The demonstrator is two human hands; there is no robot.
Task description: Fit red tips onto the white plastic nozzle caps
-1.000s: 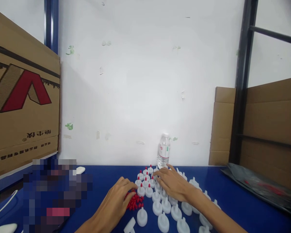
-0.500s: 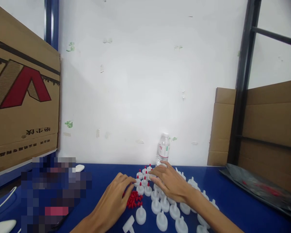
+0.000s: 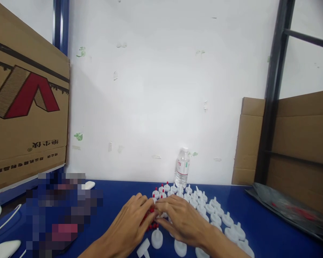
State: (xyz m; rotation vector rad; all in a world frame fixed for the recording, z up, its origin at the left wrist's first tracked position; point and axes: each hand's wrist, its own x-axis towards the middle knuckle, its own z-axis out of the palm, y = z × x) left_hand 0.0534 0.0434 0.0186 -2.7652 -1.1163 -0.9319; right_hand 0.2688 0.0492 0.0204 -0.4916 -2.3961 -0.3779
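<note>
My left hand (image 3: 133, 218) and my right hand (image 3: 181, 220) meet over the small red tip caps (image 3: 151, 226), fingertips almost touching. The fingers of both are bent into a pinch; what lies between them is hidden. Bits of red show by the left fingertips, and I cannot tell whether they are held. Behind the hands stand several white nozzle caps with red tips (image 3: 155, 193). White nozzle caps without red tips (image 3: 215, 218) spread under and right of my right hand. One single white nozzle cap (image 3: 157, 239) stands just in front of the red pile.
A water bottle (image 3: 182, 168) stands by the wall. A white T-shaped piece (image 3: 143, 247) lies at the front edge. A large cardboard box (image 3: 29, 132) is on the left, a dark plastic bag (image 3: 288, 208) on the right. Cables and a pixelated area fill the left side.
My right hand has come back from the white nozzle caps, down and left, to my left hand. The left hand has shifted slightly right, and its fingers have closed.
</note>
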